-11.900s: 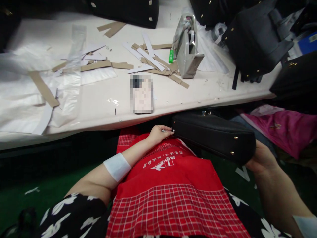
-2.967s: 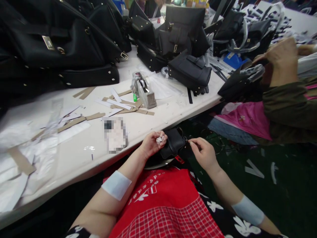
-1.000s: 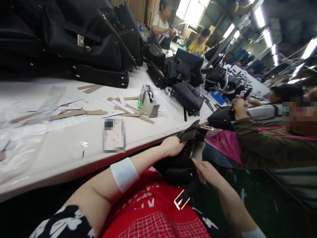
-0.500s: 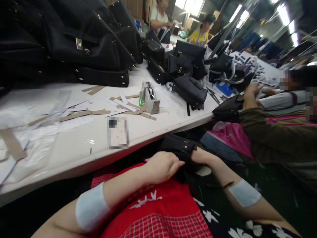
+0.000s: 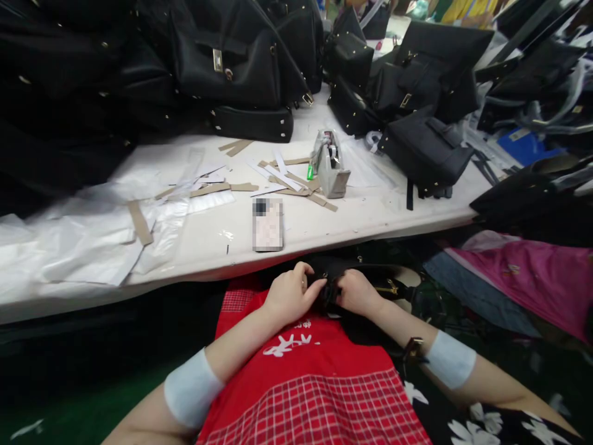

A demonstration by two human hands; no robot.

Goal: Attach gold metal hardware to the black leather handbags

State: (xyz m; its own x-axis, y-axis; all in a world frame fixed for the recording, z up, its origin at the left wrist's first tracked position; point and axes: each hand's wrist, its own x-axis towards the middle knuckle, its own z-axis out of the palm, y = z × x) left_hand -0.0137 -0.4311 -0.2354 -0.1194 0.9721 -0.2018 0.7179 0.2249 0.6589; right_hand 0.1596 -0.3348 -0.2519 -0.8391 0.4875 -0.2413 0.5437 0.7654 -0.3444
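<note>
Surface [image 5: 324, 225] is strewn w/ scraps [image 5: 287, 179]; black bag [image 5: 370, 272] is clamped by L hand [image 5: 290, 296] & R hand [image 5: 356, 293]; could be dropped if grip's loosened.

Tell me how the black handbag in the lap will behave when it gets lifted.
The black handbag probably sags rather than holds shape: it slumps across the red apron under the left hand and right hand. Its buckled strap hangs loose, so it would likely dangle. Metal fittings suggest some weight.
</note>
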